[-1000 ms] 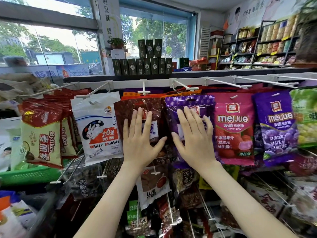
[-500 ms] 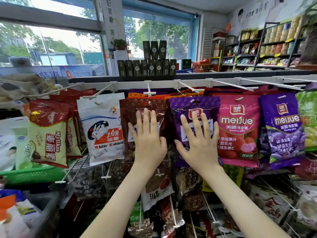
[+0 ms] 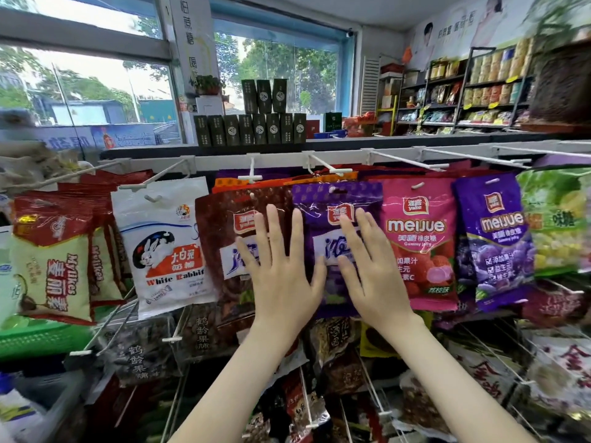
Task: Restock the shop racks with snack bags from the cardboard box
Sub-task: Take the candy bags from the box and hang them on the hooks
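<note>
Purple foil forms the face of the snack bag (image 3: 319,199) examined in the head view. It hangs on a white peg (image 3: 329,167) in the top row of the rack, between a brown bag (image 3: 217,225) and a pink bag (image 3: 420,251).

Against a second ago, the left hand (image 3: 283,282) has been shifted rightwards, from the middle of the brown bag to the seam where brown and purple meet. The right hand (image 3: 375,282) is kept on the purple bag, so the two hands are now found closer together.

Both are held flat, fingers (image 3: 275,225) straight and slightly spread, with nothing pinched. Whether the foil is pressed or merely approached cannot be told.

It is judged that the hung bags are being smoothed and squared, and that this peg is nearly finished. The purple bag is seen glossy, creased near its top and hanging straight. No cardboard box is in view.
</note>
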The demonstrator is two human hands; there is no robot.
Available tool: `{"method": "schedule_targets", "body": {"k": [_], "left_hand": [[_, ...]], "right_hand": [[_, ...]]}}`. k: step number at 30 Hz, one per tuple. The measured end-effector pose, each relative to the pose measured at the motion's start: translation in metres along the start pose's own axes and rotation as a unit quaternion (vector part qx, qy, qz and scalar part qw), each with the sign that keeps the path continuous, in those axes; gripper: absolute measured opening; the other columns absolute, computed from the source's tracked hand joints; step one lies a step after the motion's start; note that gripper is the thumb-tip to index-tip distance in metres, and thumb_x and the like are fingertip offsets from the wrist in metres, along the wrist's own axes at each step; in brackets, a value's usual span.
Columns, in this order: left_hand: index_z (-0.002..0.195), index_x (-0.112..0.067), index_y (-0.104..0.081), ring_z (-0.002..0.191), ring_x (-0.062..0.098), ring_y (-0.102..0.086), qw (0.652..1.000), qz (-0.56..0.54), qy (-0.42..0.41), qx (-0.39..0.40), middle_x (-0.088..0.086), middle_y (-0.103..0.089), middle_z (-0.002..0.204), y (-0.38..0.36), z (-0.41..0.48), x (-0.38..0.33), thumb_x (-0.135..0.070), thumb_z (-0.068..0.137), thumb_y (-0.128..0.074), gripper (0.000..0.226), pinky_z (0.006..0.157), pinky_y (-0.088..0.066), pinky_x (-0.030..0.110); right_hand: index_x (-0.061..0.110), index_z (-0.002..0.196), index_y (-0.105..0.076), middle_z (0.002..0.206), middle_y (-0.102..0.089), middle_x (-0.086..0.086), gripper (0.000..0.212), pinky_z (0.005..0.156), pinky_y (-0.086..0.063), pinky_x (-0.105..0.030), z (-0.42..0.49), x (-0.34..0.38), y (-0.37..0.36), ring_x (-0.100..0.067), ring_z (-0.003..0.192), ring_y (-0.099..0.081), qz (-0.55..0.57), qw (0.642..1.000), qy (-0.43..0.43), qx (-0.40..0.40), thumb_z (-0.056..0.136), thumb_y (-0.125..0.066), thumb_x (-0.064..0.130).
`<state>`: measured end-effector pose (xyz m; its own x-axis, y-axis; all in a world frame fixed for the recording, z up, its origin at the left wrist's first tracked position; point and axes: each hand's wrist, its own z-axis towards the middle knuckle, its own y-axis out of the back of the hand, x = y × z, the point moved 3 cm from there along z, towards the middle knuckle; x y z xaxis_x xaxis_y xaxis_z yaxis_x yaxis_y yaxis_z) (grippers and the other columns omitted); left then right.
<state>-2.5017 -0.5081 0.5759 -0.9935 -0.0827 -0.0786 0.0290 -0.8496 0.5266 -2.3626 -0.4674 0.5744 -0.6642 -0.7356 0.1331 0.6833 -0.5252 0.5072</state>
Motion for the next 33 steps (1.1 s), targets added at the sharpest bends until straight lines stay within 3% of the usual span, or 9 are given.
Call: {"method": "schedule_targets", "body": {"k": [4,7,11,16,20,24,27,33], "left_hand": [[0.151,-0.022,-0.023,0.146,0.029,-0.002,0.995,0.001,-0.098,-0.008,0.012,-0.007,0.158,-0.003,-0.002,-0.042,-0.05,0.094,-0.038,0.065,0.113,0.001,0.059],[0.149,-0.023,-0.028,0.146,0.028,-0.008,0.988,0.022,-0.153,0.005,0.011,-0.012,0.158,-0.015,0.0,-0.07,-0.05,0.094,-0.037,0.062,0.114,-0.001,0.058],[0.148,-0.02,-0.031,0.145,0.027,-0.017,0.986,0.078,-0.14,0.033,0.012,-0.021,0.156,-0.033,0.005,-0.091,-0.052,0.096,-0.032,0.061,0.115,-0.007,0.057],[0.148,-0.019,-0.031,0.145,0.029,-0.018,0.982,0.135,-0.128,0.038,0.014,-0.02,0.156,-0.043,0.004,-0.094,-0.051,0.097,-0.029,0.061,0.115,-0.011,0.058],[0.147,-0.018,-0.034,0.145,0.029,-0.016,0.99,0.114,-0.084,0.013,0.014,-0.022,0.155,-0.039,0.002,-0.128,-0.044,0.091,-0.041,0.062,0.113,-0.005,0.061],[0.147,-0.016,-0.035,0.144,0.026,-0.018,0.99,0.052,-0.128,0.007,0.012,-0.024,0.154,-0.04,-0.001,-0.185,-0.034,0.089,-0.045,0.061,0.113,-0.004,0.06],[0.149,-0.017,-0.029,0.145,0.026,-0.016,0.989,0.043,-0.132,0.045,0.011,-0.02,0.156,-0.051,0.006,-0.21,-0.047,0.086,-0.046,0.071,0.114,-0.002,0.059],[0.151,-0.023,-0.021,0.145,0.028,-0.015,0.978,0.083,-0.161,0.107,0.011,-0.018,0.157,-0.078,0.014,-0.224,-0.063,0.082,-0.041,0.082,0.113,0.0,0.06]], "right_hand": [[0.012,0.147,-0.031,0.154,-0.027,-0.008,0.05,0.117,-0.019,-0.043,-0.012,-0.048,0.03,-0.021,0.145,-0.019,-0.044,0.997,-0.035,-0.056,0.1,-0.034,0.028],[0.016,0.15,-0.024,0.157,-0.02,-0.007,0.056,0.118,-0.008,-0.039,-0.021,-0.086,0.036,-0.018,0.146,-0.01,-0.113,0.992,-0.047,0.011,0.098,-0.035,0.035],[0.022,0.153,-0.013,0.159,-0.01,-0.004,0.063,0.117,-0.005,-0.04,-0.026,-0.115,0.03,-0.018,0.147,-0.007,-0.173,0.98,-0.028,0.092,0.098,-0.02,0.052],[0.018,0.153,-0.009,0.159,-0.009,-0.009,0.068,0.116,-0.006,-0.042,-0.021,-0.127,0.024,-0.021,0.146,-0.007,-0.179,0.978,0.014,0.102,0.096,-0.028,0.049],[0.012,0.151,-0.021,0.157,-0.018,-0.01,0.062,0.117,-0.014,-0.039,-0.021,-0.123,0.036,-0.021,0.146,-0.013,-0.1,0.991,0.029,0.084,0.095,-0.036,0.034],[0.002,0.139,-0.042,0.147,-0.039,-0.015,0.052,0.114,-0.025,-0.039,-0.034,-0.141,0.077,-0.025,0.139,-0.03,-0.052,0.998,0.046,-0.002,0.089,-0.042,0.016],[0.006,0.143,-0.038,0.15,-0.033,-0.013,0.056,0.115,-0.021,-0.044,-0.046,-0.179,0.099,-0.025,0.142,-0.024,-0.083,0.996,-0.009,-0.011,0.09,-0.046,0.025],[0.027,0.152,-0.013,0.159,-0.011,-0.001,0.062,0.117,0.0,-0.038,-0.053,-0.224,0.091,-0.018,0.147,-0.006,-0.146,0.982,-0.032,0.112,0.096,-0.029,0.048]]}}
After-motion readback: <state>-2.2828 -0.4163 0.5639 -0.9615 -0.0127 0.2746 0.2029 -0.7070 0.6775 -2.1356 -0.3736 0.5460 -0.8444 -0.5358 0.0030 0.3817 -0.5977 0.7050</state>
